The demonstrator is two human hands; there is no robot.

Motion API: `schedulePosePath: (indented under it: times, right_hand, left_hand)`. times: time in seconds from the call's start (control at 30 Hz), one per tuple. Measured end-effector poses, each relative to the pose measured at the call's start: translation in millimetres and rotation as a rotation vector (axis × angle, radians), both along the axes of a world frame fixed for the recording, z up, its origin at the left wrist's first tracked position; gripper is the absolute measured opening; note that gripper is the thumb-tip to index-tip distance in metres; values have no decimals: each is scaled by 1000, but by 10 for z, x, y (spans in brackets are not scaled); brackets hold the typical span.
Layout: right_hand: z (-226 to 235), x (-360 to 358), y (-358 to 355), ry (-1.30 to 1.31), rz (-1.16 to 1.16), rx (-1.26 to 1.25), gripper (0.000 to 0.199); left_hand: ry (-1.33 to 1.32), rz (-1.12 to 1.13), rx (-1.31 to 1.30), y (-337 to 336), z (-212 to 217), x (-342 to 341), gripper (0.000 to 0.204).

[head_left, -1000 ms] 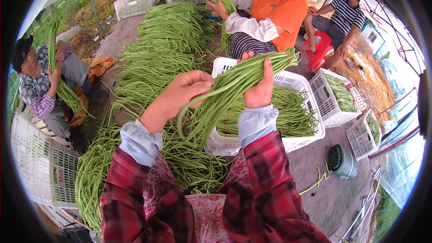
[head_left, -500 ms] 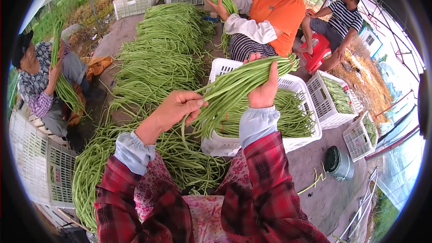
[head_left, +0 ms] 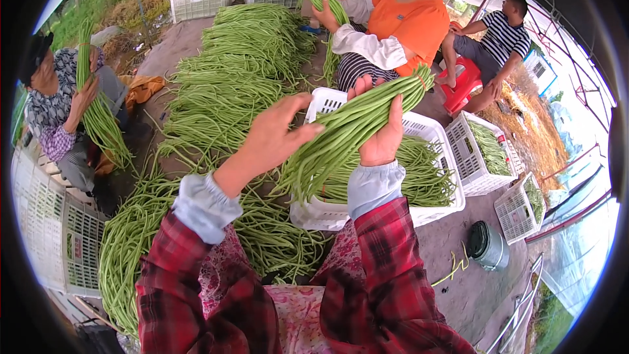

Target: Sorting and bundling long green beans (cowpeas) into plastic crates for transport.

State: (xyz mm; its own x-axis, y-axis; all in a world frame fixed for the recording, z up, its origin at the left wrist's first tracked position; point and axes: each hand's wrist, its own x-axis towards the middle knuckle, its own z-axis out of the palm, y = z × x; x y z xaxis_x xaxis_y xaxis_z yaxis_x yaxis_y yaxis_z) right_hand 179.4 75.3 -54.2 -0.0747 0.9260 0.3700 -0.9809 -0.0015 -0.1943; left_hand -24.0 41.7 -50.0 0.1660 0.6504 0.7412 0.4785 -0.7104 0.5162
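- Within the curl of the right fingers (head_left: 396, 111): one bundle of long green beans (head_left: 363, 118), gripped with the thumb on its near side and the others on its far side; red band (head_left: 422, 81) around its upper end; loose ends slanting down to the left.
- Just left of that bundle: left fingers (head_left: 296, 103), slightly blurred, thumb and forefinger spread well apart, holding nothing; whether the thumb tip touches the beans, cannot tell.
- Beneath the right fingers: white crate (head_left: 321, 218), slotted, filled with green beans.
- Beyond the left fingers: rows of beans (head_left: 232, 78), laid on the ground.
- Below the left fingers, nearer the wearer: heap of loose beans (head_left: 134, 249).
- Beyond the right fingers: co-worker in an orange top (head_left: 413, 26), holding a second bundle (head_left: 321, 1).
- Well right of the right fingers: two smaller white crates (head_left: 483, 180) with beans; below them, grey-green bucket (head_left: 496, 254).
- Far left of the left fingers: seated co-worker in a dark cap (head_left: 62, 95), holding a third bundle (head_left: 101, 121).
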Motion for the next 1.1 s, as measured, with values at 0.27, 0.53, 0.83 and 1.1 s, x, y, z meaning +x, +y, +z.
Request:
schedulePosePath:
  times: [0.27,0.53,0.83,1.1]
  right_hand:
    - [80,-2,-90,-171,38,114,49]
    - [81,-41,-100,-168,114,87,52]
    - [2,-7,-31,-174,51,36,45]
    - [-63,125,86,25,61,40,27]
  left_hand:
    - [-51,-563,-749,153,109,-81,48]
    - [-201,-623,-996,85,225,-253,50]
    - [19,-595,-842,138,157,-294,38]
    - [260,-533,-722,141,-155,-280,33]
